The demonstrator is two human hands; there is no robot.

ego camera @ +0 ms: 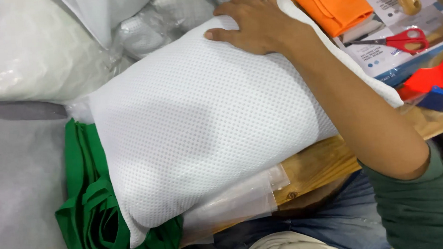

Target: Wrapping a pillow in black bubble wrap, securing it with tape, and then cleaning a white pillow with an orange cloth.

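right hand (256, 22) flat on white mesh pillow (201, 125), fingers (226, 34) spread, gripping nothing | I see pillow on wooden tabletop (316, 165) edge, over green cloth (91, 209) | left hand: blurred at bottom edge, fingers untellable | red scissors (406, 40) nearby

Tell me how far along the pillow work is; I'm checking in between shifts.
The white mesh-covered pillow looks fully inside its cover. Right now the right hand lies flat on its far end, with the pillow over the wooden table edge. The clear plastic bag lies flat beneath it, unfilled, so bagging seems left. The green fabric lies crumpled alongside; the red-handled scissors sit unused. The left hand is only a blur.
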